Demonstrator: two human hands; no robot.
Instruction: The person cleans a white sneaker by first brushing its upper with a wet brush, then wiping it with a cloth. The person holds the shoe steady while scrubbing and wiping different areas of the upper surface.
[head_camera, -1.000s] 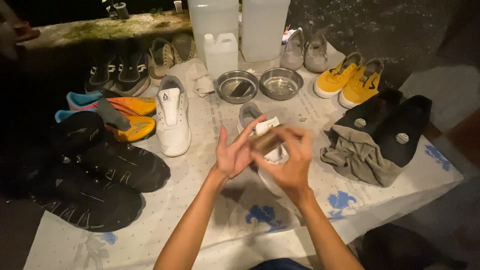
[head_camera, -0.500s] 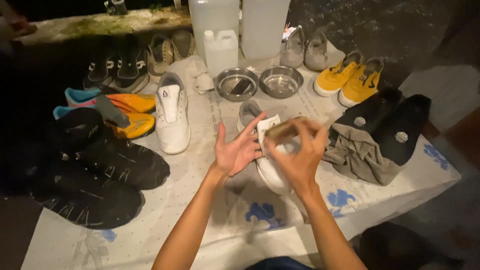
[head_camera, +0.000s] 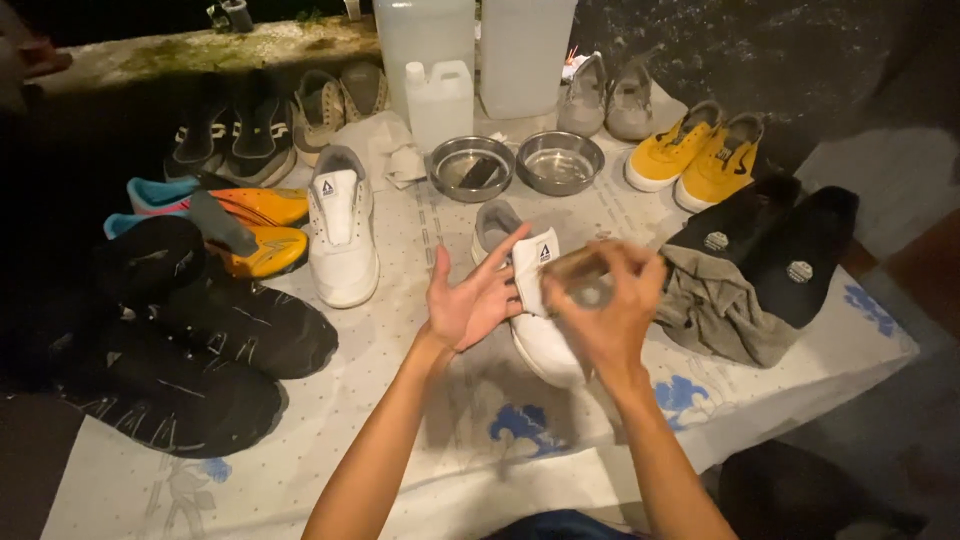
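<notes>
From the head camera, my left hand (head_camera: 472, 300) is spread open, palm up and fingers splayed, holding nothing; its fingertips reach the tongue of the white shoe (head_camera: 535, 315) lying in front of me on the table (head_camera: 300, 470). My right hand (head_camera: 605, 305) is curled around a small object (head_camera: 590, 290) (too blurred for me to say what it is), held just over that same shoe. The shoe's mate, a second white shoe (head_camera: 342, 235), sits well apart to the left, beside the orange shoes (head_camera: 255, 225) and the black shoes (head_camera: 190, 340). Two metal bowls (head_camera: 515, 165) stand behind, near a white jug (head_camera: 440, 100). To the right a grey cloth (head_camera: 715, 305) lies against dark slip-ons (head_camera: 780, 245), with yellow shoes (head_camera: 695, 160) beyond.
</notes>
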